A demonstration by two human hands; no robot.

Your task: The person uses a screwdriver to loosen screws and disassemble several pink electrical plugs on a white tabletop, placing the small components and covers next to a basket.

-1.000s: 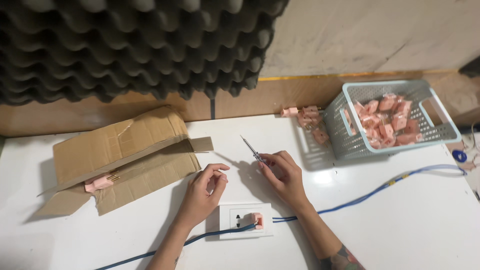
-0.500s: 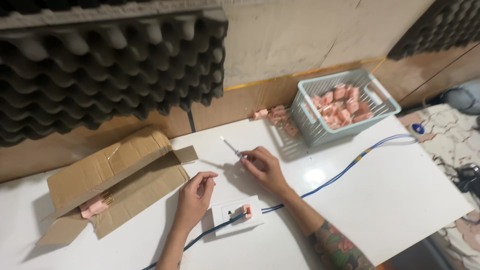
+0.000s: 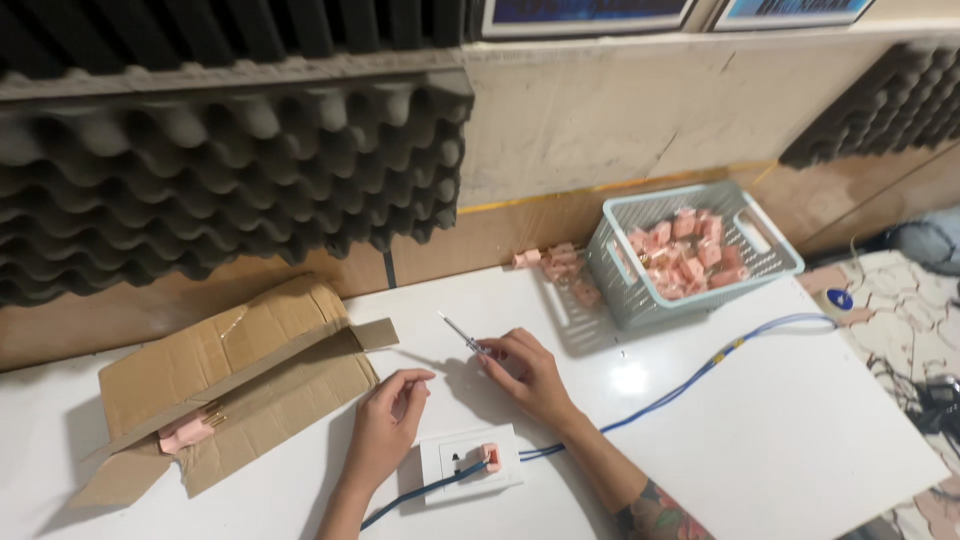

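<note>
right hand (image 3: 525, 370) grips screwdriver (image 3: 462, 334) | left hand (image 3: 385, 425) loosely curled, empty, above socket plate (image 3: 470, 462)

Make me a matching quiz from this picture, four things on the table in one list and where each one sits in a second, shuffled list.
Things:
1. basket
2. cardboard box
3. socket plate
4. thin tool

Places:
A. held in the right hand, tip pointing up and left
B. far right of the table, full of pink parts
C. left of the table, flaps open, one pink plug inside
D. near edge, between the two wrists, blue cable attached

Pairs: 1-B, 2-C, 3-D, 4-A
</note>
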